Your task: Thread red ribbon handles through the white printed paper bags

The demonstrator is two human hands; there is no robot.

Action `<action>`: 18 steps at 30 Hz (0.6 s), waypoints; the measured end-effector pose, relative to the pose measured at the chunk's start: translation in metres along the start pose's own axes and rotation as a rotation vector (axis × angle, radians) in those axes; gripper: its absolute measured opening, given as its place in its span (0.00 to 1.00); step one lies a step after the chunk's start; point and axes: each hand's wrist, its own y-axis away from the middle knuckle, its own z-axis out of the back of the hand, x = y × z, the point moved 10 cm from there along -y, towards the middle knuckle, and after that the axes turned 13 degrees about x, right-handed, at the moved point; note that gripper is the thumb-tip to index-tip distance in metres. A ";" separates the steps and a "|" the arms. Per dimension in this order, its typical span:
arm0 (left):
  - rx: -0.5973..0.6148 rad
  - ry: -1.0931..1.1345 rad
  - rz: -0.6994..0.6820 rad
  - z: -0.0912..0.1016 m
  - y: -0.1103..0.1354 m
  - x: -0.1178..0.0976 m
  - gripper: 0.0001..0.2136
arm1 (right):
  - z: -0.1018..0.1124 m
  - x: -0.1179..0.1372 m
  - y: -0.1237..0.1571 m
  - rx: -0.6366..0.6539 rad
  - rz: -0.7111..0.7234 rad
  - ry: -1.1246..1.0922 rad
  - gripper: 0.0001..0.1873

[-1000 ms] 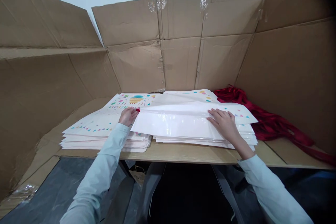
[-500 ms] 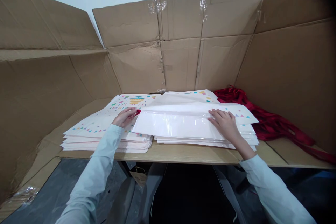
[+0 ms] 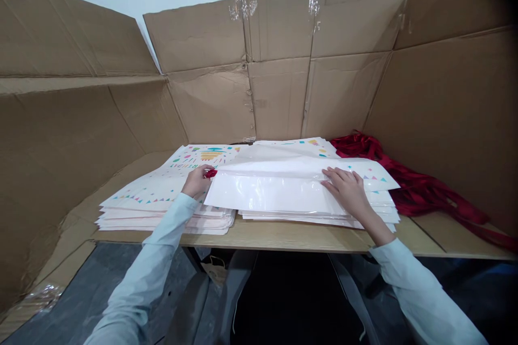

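The left hand (image 3: 197, 181) reaches in from the near left on a bent, pale-blue-sleeved arm, its fingers drawn narrow and pinching a small red scrap of ribbon (image 3: 211, 173) at the left edge of a glossy white sheet (image 3: 267, 194). The right hand (image 3: 343, 190) comes in from the near right, palm down, with its fingers (image 3: 332, 175) spread wide and pressed flat on the far right part of that sheet, holding nothing between them. The glossy sheet lies folded over on top of a stack of white printed sheets (image 3: 315, 216) with small coloured triangles. Just to its left sits a second stack (image 3: 141, 202), printed with confetti shapes and lettering, and the two stacks touch. Both rest on a wooden table (image 3: 275, 241), near its front edge. A heap of red ribbon (image 3: 421, 194) lies to the far right, just beside the stacks, and flattened cardboard walls (image 3: 275, 70) rise behind and on both sides
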 end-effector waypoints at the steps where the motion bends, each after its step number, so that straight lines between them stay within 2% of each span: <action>1: 0.005 -0.009 0.001 -0.001 0.001 -0.001 0.19 | 0.000 0.000 0.000 -0.003 -0.002 -0.002 0.19; 4: 0.070 0.027 0.006 -0.009 0.005 -0.002 0.22 | 0.000 0.000 0.000 -0.004 -0.004 -0.009 0.20; 8: 0.089 0.050 -0.080 -0.007 0.008 -0.008 0.23 | 0.000 0.000 0.000 -0.004 -0.005 -0.013 0.19; 14: 0.004 -0.468 -0.419 0.002 0.011 -0.036 0.15 | -0.001 -0.001 0.000 0.005 -0.013 -0.011 0.19; 18: 0.176 -0.658 -0.570 -0.012 0.015 -0.045 0.15 | 0.000 -0.001 0.001 0.001 -0.006 -0.005 0.18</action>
